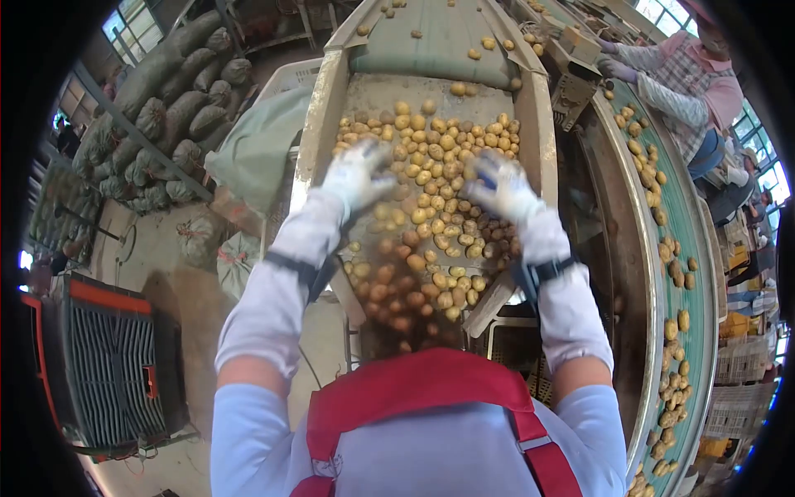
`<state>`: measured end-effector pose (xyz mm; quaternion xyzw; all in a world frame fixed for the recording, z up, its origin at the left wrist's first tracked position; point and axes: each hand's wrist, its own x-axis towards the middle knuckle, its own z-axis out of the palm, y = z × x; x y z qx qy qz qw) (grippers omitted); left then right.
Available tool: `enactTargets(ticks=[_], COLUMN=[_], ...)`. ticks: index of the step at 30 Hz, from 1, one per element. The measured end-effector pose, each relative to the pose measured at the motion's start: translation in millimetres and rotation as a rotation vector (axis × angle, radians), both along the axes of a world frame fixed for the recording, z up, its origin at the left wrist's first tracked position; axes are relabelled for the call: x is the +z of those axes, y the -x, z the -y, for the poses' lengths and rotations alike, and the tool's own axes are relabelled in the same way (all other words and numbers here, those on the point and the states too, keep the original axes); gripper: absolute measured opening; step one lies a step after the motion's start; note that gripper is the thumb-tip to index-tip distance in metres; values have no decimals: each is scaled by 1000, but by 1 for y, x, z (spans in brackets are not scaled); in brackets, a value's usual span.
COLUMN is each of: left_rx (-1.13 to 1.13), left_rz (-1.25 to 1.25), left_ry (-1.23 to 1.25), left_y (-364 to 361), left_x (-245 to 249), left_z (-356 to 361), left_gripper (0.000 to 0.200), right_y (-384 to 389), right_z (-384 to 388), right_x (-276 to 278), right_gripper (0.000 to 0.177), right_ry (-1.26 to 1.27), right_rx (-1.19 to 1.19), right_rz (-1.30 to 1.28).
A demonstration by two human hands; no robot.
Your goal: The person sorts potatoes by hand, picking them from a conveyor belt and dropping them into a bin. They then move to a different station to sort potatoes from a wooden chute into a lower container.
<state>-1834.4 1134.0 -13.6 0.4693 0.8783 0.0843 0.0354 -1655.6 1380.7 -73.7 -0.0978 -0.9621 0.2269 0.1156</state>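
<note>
Many small yellow potatoes (443, 149) lie spread over a sloping metal chute (385, 93) in front of me. Reaching over the chute's left side, my left hand (358, 176) wears a white glove, its fingers apart at the edge of the potatoes. On the other side, my right hand (501, 189), gloved in white and blue, has its fingers spread over the potatoes. Neither hand visibly holds one, and both are slightly blurred. Below my left hand, reddish-brown potatoes (389, 290) are smeared by motion at the chute's lower mouth.
A green conveyor belt (431, 41) carries a few potatoes above the chute. Along my right runs another green belt (700, 331) with potatoes, where a co-worker (691, 91) stands. Filled sacks (166, 116) are piled at the left, behind a black-and-orange machine (112, 364).
</note>
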Motion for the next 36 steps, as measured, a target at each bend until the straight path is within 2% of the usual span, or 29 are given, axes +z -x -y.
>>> enactTargets(ticks=[1, 2, 4, 5, 6, 8, 11, 14, 15, 17, 18, 19, 20, 21, 22, 23, 24, 25, 26, 28, 30, 32, 33, 34, 36], left_rx=[195, 297, 275, 231, 139, 28, -116, -142, -140, -276, -279, -334, -388, -388, -386, -384, -378, -298, -218, -51, -11, 18, 20, -18, -76], left_rz=[-64, -66, -105, -1, 61, -42, 10, 109, 108, -27, -22, 104, 229, 323, 314, 130, -57, -146, -233, -198, -149, -124, 5, -78, 1], left_ry=[73, 166, 411, 405, 335, 523, 424, 366, 361, 307, 306, 276, 245, 99, 92, 49, 5, 5, 5, 12, 65, 366, 497, 543, 552], left_y=[21, 39, -5, -15, -16, -46, -69, -94, -102, -113, -117, -119, -118, -116, -108, -100, -88, -74, -58, -24, 3, -2, -7, -25, -17], left_x=[-13, -30, -14, -15, -37, -19, -29, -21, -29, -33, -33, -34, -34, -35, -36, -20, -9, -8, -6, -12, -23, -26, -33, -31, -30], left_z=[-12, -20, -33, -36, -30, -21, 9, 41, 51, 71, 83, 91, 97, 100, 95, 93, 90, 88, 85, 73, 45, 23, 14, 11, 1], left_gripper=[74, 86, 94, 96, 93, 88, 82, 78, 78, 71, 71, 67, 63, 57, 57, 58, 59, 58, 58, 58, 65, 75, 81, 80, 74], right_y=[17, 40, 41, 40, 31, 11, -24, -57, -67, -85, -94, -97, -96, -90, -78, -66, -48, -31, -15, 15, 41, 45, 43, 43, 69], right_z=[-17, -51, -21, -10, 1, 17, 26, 50, 58, 72, 77, 77, 71, 62, 46, 34, 26, 16, 12, 27, 31, 36, 36, 32, 1], right_x=[1, -32, -32, -28, -15, -4, -4, 3, -4, -3, -7, -8, -7, -4, -9, -11, 6, -2, -7, -17, -26, -24, -20, -16, -39], right_gripper=[57, 69, 81, 86, 86, 86, 86, 84, 84, 80, 72, 65, 65, 62, 58, 53, 53, 52, 52, 52, 53, 54, 55, 55, 57], right_ry=[-42, -26, -226, -188, -138, -205, -155, -91, -120, -124, -75, -29, -30, 77, 175, 131, 158, 149, 151, 61, -19, -33, 11, 53, 146], right_rx=[-215, -263, -258, -228, -165, -77, -16, 14, 12, 21, 127, 232, 230, 195, 164, 31, -87, -105, -110, -148, -159, -130, -114, -100, -23], right_rz=[50, 92, 428, 480, 528, 565, 546, 580, 561, 483, 416, 346, 351, 271, 179, 127, 228, 191, 295, 448, 495, 499, 505, 510, 502])
